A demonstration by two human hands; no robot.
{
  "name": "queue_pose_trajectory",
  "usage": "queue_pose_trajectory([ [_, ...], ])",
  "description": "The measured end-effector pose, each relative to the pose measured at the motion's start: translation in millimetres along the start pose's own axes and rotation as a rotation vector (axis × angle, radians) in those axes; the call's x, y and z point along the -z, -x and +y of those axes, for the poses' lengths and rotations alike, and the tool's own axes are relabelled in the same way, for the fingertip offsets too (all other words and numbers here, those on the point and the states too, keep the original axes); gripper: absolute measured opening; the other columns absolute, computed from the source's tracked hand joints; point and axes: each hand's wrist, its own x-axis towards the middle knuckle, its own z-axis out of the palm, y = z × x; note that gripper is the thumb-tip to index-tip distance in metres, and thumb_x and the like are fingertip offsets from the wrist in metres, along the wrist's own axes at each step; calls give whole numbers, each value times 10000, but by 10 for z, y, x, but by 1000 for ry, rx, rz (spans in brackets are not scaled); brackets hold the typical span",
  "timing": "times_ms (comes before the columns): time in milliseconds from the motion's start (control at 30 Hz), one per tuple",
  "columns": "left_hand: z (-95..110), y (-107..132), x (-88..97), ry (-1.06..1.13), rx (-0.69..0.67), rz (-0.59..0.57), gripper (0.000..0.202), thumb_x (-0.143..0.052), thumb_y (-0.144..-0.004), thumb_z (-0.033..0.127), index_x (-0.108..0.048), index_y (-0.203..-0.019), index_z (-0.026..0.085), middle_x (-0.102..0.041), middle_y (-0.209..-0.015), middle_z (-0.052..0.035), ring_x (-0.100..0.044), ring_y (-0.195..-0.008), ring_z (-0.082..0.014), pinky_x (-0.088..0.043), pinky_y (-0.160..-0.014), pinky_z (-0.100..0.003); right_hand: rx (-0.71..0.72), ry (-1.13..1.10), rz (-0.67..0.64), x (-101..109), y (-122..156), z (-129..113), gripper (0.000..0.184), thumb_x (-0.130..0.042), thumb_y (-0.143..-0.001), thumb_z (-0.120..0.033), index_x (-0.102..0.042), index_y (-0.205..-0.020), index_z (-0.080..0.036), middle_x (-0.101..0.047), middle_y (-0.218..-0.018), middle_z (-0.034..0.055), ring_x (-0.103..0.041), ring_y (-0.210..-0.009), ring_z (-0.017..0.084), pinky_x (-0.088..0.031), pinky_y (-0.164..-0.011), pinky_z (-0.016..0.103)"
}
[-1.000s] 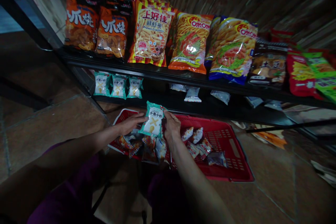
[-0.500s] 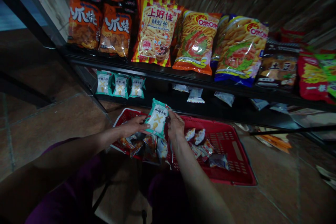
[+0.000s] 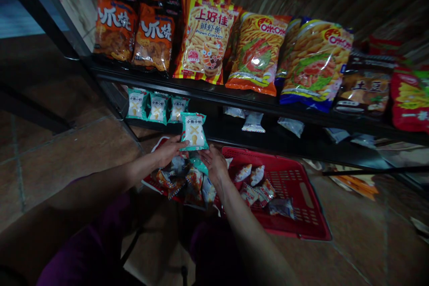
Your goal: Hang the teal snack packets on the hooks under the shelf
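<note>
My left hand grips a green-and-white snack bag by its lower left corner. The bag is upright, in front of the lower shelf's edge. A second green packet shows below it, partly hidden. The fingers of my right hand close on this packet's right side, near the first bag's bottom corner. Three matching snack bags stand in a row on the lower shelf, left of the held bag. Beneath my hands is a red shopping basket with several small snack packets inside.
Large snack bags line the upper shelf. Several small silvery packets lie on the lower shelf, towards the right. A dark metal post stands at the shelf's left end. Orange packaging lies on the tiled floor at right.
My left hand has moved the snack bag up towards the lower shelf, beside the row. My right hand has come off its right edge, and the second green packet now shows below.
</note>
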Motion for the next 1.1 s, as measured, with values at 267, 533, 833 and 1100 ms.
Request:
queue_pose_trajectory([
  [267,1,-39,0,143,58,51,272,-735,-693,237,-676,-934,124,-686,-958,-102,-623,-800,-163,-483,-709,-263,-88,-176,-126,-57,91,-7,165,-593,-783,-344,-594,-733,-187,-684,-678,28,-674,-717,153,-546,-692,262],
  [533,-34,-29,-63,192,117,10,224,-695,-741,207,-667,-947,123,-689,-955,-113,-639,-836,-188,-519,-765,-309,83,-64,-214,-115,145,102,304,-828,-536,-295,-571,-647,-177,-653,-637,-34,-631,-610,92,-530,-617,192],
  [833,52,13,-116,265,181,47,184,-588,-818,191,-650,-965,100,-683,-944,-125,-655,-799,-184,-534,-717,-286,102,-54,-181,-124,163,73,335,-830,-493,-299,-554,-623,-163,-620,-578,-40,-593,-521,81,-509,-533,190],
  [1100,88,-4,-107,300,110,19,176,-604,-813,215,-660,-942,111,-690,-878,-101,-631,-706,-166,-515,-650,-280,125,46,-215,-145,197,76,319,-802,-520,-340,-575,-676,-178,-585,-584,-65,-580,-535,79,-508,-582,214],
])
